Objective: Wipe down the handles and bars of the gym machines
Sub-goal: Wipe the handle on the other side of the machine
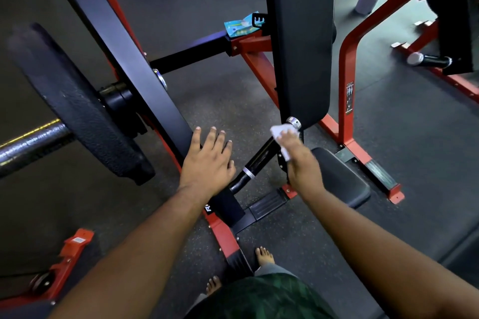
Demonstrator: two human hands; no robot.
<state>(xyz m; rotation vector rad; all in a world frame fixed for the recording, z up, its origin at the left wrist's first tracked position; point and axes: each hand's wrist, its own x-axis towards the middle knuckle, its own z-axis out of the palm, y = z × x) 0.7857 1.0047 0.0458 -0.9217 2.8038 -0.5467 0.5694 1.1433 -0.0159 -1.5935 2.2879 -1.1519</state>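
A black handle bar [255,160] with chrome rings and a chrome end cap [293,122] slants up to the right on a red and black gym machine. My right hand [300,160] grips a white wipe [281,137] and holds it against the upper part of this handle, just below the end cap. My left hand [208,160] lies flat with straight, spread fingers on the machine's black lever arm [134,59], beside the handle's lower end.
A black weight plate [77,111] on a steel bar [28,145] sits at the left. A tall black back pad [302,41] and seat pad [339,179] stand to the right. A blue wipe packet [241,24] rests on the frame. My bare feet [264,256] stand on rubber flooring.
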